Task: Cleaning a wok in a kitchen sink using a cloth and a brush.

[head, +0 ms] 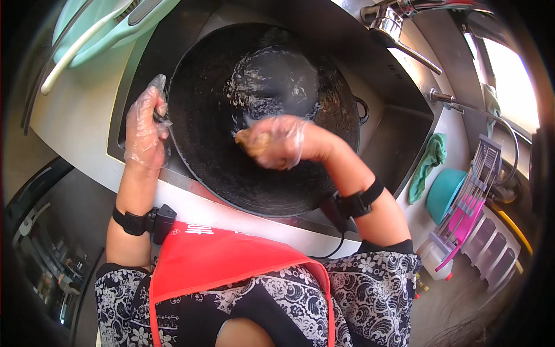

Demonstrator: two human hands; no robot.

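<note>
A large black wok (208,143) rests in the sink (401,126), with shallow, rippling water (277,78) in its far part. My left hand (146,126), in a clear plastic glove, grips the wok's left handle (160,116), mostly hidden by the fingers. Over the middle of the wok, my gloved right hand (282,141) is closed around a tan, crumpled scrubbing pad or cloth (255,142); its exact kind is unclear. The wok's other loop handle (363,110) shows at the right, untouched.
A chrome faucet (390,26) stands at the upper right. Pale green basins and a long-handled brush (78,56) lie upper left. Along the right counter are a green cloth (428,167), a teal bowl (444,193) and a rack (470,186) with a pink board.
</note>
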